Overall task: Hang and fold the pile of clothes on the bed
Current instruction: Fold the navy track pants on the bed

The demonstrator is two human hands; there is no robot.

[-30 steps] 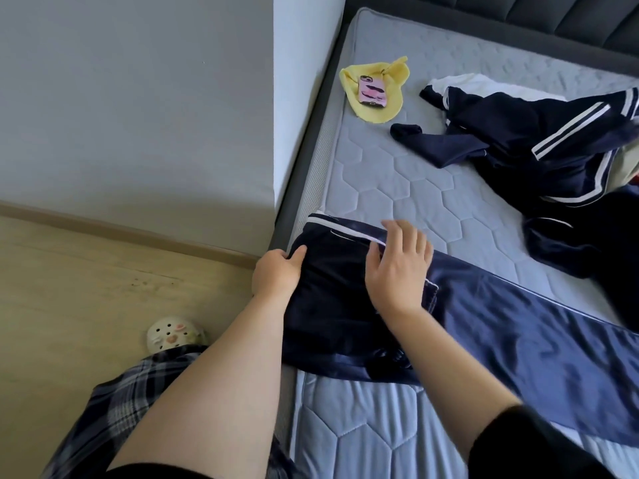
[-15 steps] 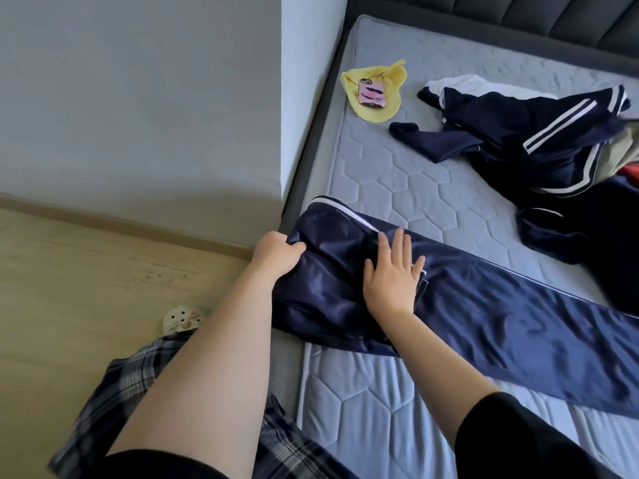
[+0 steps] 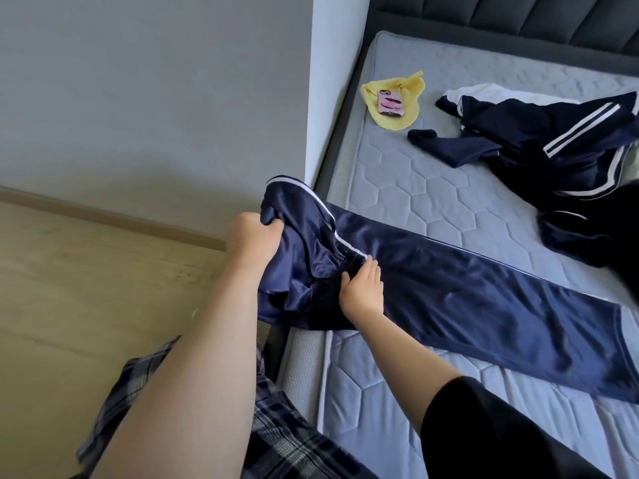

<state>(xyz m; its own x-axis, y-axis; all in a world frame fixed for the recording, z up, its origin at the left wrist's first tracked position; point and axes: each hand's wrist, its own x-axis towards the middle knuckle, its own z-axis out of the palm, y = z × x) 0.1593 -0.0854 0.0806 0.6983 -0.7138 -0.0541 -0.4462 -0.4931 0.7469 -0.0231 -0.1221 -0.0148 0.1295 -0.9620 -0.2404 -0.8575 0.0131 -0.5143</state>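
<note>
Shiny navy track pants (image 3: 466,299) with a white side stripe lie stretched across the grey mattress (image 3: 432,202), legs running to the right. My left hand (image 3: 250,236) grips the bunched waistband end and holds it raised past the bed's left edge. My right hand (image 3: 363,288) presses flat on the fabric just right of the gathered waistband, fingers straight. A pile of dark navy clothes (image 3: 567,146) with white stripes lies at the upper right, with something white under it.
A yellow cloth (image 3: 408,95) with a pink phone (image 3: 390,107) on it lies near the mattress's far left corner. A white wall corner (image 3: 332,98) stands against the bed's left side. Wood floor (image 3: 86,288) spreads to the left. The dark headboard (image 3: 518,22) runs along the back.
My left hand has lifted the waistband end off the mattress and bunched it. My right hand slid down and now presses the pants just below the gathers.
</note>
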